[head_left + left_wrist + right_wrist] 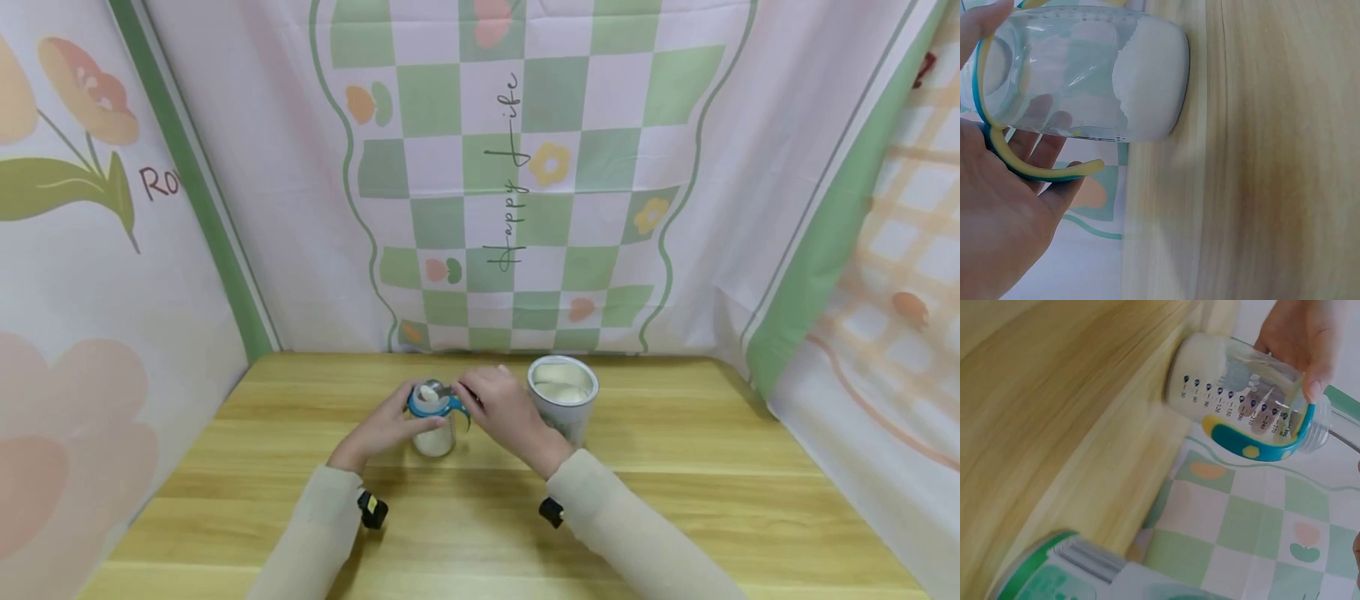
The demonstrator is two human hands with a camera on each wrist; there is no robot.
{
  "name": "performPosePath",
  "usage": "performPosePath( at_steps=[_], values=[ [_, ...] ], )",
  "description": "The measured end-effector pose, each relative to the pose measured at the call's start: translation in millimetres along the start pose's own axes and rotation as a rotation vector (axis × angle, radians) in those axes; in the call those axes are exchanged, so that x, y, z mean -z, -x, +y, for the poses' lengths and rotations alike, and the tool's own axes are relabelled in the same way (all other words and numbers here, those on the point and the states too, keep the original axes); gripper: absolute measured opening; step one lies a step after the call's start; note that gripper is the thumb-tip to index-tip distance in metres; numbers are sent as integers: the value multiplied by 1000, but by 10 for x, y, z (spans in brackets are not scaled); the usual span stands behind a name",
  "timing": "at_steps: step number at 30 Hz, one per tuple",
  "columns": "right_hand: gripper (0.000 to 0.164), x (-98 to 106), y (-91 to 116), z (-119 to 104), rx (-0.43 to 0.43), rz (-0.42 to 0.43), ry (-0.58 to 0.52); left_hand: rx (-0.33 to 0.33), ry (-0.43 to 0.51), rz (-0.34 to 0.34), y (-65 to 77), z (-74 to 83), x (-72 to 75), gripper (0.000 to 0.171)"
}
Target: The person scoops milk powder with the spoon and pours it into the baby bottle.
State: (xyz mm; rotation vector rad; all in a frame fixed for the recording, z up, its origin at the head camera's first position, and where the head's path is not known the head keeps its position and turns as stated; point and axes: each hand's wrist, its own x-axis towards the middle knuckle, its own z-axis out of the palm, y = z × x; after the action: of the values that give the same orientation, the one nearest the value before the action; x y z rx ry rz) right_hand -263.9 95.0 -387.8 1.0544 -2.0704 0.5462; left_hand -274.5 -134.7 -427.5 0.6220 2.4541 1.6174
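A clear baby bottle [435, 442] with a blue collar and curved side handles stands upright on the wooden table, white powder filling its lower part [1150, 81]. My left hand [384, 429] holds it around the collar, thumb on the near side. Black volume marks run along the bottle's wall [1254, 403] in the right wrist view. With curled fingers, my right hand [506, 408] grips a metal spoon [442, 389], whose bowl carries white powder right at the bottle's mouth. In the right wrist view only the thin spoon handle [1344, 440] shows; its bowl is hidden there.
Just right of my right hand stands an uncovered tin [562, 417] with pale powder inside, its green-rimmed base [1029, 569] showing in the right wrist view. Behind the table [675, 433] hangs a green-and-white checked curtain [491, 167], and printed cloth covers both sides.
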Motion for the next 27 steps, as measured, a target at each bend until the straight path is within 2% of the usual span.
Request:
performPosePath(
  at_steps=[2,12,23,27],
  values=[
    [7,1,9,2,52,9,41,3,-1,3,0,-4,1,68],
    [14,36,20,12,273,31,191,3,5,-3,14,5,-2,68],
    [14,112,-17,-11,456,-33,296,21,-2,-4,14,-20,6,70],
    [16,146,-21,-44,494,-65,284,28,-14,-3,21,-5,8,71]
  ],
)
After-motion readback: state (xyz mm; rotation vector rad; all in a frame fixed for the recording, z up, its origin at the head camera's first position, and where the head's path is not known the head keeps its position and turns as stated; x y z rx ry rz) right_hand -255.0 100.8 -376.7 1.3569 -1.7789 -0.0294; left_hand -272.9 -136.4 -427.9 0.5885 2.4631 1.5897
